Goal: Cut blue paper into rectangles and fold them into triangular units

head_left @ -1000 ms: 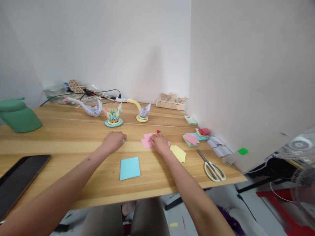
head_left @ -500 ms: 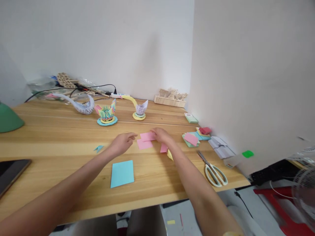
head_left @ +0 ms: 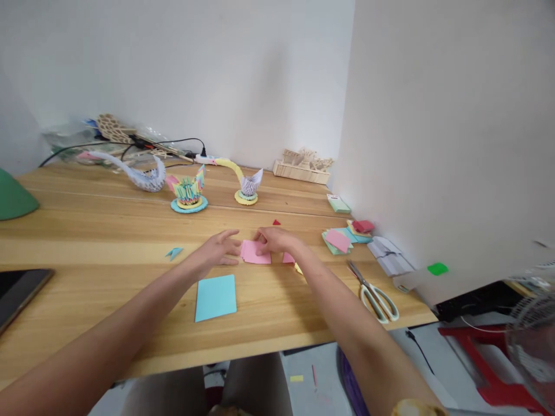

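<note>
Pink paper slips [head_left: 255,254] lie overlapped in a small stack on the wooden table. My right hand [head_left: 275,238] grips the stack from its right and far side, the thumb on top. At the stack's left edge, my left hand [head_left: 220,248] has its fingers spread and holds nothing; whether a fingertip touches the paper I cannot tell. Another pink piece [head_left: 288,257] and a yellow piece [head_left: 298,268] sit partly hidden behind my right forearm. Nearer to me is a blue square sheet [head_left: 215,297]. A small folded blue piece [head_left: 174,253] rests to the left.
Scissors [head_left: 374,293] lie at right, near stacks of coloured paper [head_left: 338,240] and white paper [head_left: 390,255]. Folded-paper swans [head_left: 189,193] stand farther back. A dark-screened device [head_left: 23,294] is at left. A red scrap [head_left: 276,222] lies beyond my right hand.
The spread pink slips have come together into one stack as my right hand moved left. My left hand's fingers have opened out beside them. The red scrap has come into view.
</note>
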`<move>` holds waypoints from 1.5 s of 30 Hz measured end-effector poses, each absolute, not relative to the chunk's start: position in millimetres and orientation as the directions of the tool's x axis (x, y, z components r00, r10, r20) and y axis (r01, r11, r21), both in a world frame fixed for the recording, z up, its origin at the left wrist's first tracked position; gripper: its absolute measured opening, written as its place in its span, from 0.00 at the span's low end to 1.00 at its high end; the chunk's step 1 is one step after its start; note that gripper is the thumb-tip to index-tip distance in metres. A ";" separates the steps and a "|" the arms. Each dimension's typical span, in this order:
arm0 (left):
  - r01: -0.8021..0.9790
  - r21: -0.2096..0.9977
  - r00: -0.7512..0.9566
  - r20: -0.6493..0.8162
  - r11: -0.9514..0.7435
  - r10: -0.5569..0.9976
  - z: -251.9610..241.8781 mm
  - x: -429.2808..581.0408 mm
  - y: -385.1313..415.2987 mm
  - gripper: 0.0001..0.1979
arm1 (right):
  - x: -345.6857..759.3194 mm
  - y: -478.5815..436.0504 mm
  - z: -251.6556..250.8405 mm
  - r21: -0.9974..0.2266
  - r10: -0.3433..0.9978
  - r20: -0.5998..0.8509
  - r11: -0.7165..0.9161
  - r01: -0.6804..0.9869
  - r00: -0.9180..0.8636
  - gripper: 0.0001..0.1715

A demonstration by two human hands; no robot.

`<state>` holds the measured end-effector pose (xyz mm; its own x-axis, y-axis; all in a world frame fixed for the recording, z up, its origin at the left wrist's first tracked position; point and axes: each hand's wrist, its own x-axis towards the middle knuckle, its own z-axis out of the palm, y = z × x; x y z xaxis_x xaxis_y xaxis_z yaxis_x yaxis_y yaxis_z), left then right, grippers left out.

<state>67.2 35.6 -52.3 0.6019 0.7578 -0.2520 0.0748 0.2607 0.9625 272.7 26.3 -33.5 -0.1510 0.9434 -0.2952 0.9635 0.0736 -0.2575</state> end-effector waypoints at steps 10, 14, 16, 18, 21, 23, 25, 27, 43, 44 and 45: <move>0.003 0.980 0.576 -0.163 0.197 0.801 -65.1 64.8 27.6 0.30 | 255.4 34.3 -20.5 -0.156 0.913 -0.383 0.082 0.984 -0.137 0.28; -0.026 0.983 0.543 -0.140 0.184 0.828 -62.0 64.0 22.0 0.29 | 249.6 28.7 -20.8 -0.124 0.920 -0.384 0.038 0.992 -0.084 0.27; -0.019 0.985 0.516 -0.138 0.172 0.846 -59.5 62.7 20.8 0.29 | 249.6 26.1 -22.7 -0.130 0.925 -0.374 0.026 0.991 -0.074 0.25; -0.017 0.987 0.486 -0.130 0.158 0.865 -57.5 60.8 21.3 0.28 | 253.0 22.0 -22.2 -0.162 0.936 -0.341 0.027 0.986 -0.082 0.25; -0.035 0.989 0.458 -0.111 0.143 0.882 -56.6 57.4 24.7 0.28 | 264.9 10.0 -11.9 -0.211 0.971 -0.224 0.041 0.977 -0.089 0.24; -0.039 0.990 0.444 -0.104 0.135 0.890 -57.7 55.6 27.4 0.28 | 273.5 -1.8 -1.4 -0.212 0.991 -0.121 0.037 0.976 -0.064 0.19; -0.043 0.991 0.438 -0.092 0.124 0.894 -59.7 54.9 29.5 0.28 | 277.6 -14.6 4.7 -0.198 0.999 -0.030 0.023 0.980 -0.030 0.16; -0.053 0.993 0.445 -0.070 0.105 0.893 -62.2 55.1 30.7 0.27 | 276.5 -25.8 1.7 -0.189 1.000 0.021 0.021 0.982 -0.017 0.15; 0.036 0.999 0.486 -0.051 0.038 0.872 -64.9 58.4 31.0 0.28 | 377.6 -43.9 44.2 -0.368 0.891 -0.404 0.050 0.929 -0.208 0.06; 0.040 0.998 0.491 -0.054 0.040 0.870 -65.8 58.8 31.3 0.27 | 377.4 -39.6 38.8 -0.381 0.874 -0.429 0.052 0.923 -0.226 0.07; 0.044 0.998 0.492 -0.059 0.042 0.869 -66.5 58.9 31.6 0.27 | 376.8 -34.2 32.8 -0.394 0.862 -0.446 0.053 0.918 -0.241 0.08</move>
